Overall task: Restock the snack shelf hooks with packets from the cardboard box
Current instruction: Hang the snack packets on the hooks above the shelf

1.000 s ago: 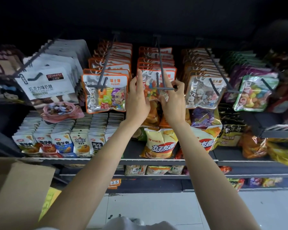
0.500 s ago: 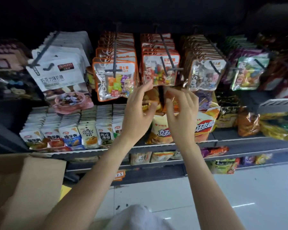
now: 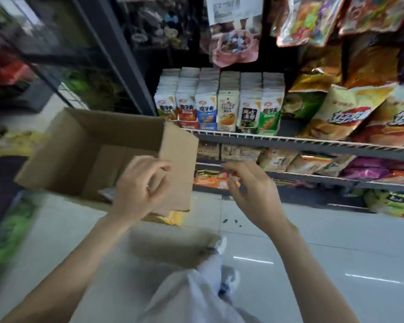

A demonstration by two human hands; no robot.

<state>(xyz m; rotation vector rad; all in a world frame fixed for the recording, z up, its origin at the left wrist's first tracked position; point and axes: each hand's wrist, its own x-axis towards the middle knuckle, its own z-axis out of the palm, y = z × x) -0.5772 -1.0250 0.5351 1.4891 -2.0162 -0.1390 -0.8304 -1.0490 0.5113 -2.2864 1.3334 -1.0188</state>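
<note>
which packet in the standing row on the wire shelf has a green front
The rightmost packet in that row; the others show red, blue, orange or black fronts.

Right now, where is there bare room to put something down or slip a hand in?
Bare floor tiles lie free below the shelf rail. The cardboard box looks mostly hollow, one packet near its bottom. The shelf is crowded with upright packets and chip bags.

The cardboard box (image 3: 75,145) stood open on the floor, left of the snack shelf (image 3: 289,142), flaps raised. A packet (image 3: 106,193) was seen inside near its bottom, partly hidden. Hanging packets (image 3: 234,31) were positioned above the shelf, blurred.
</note>
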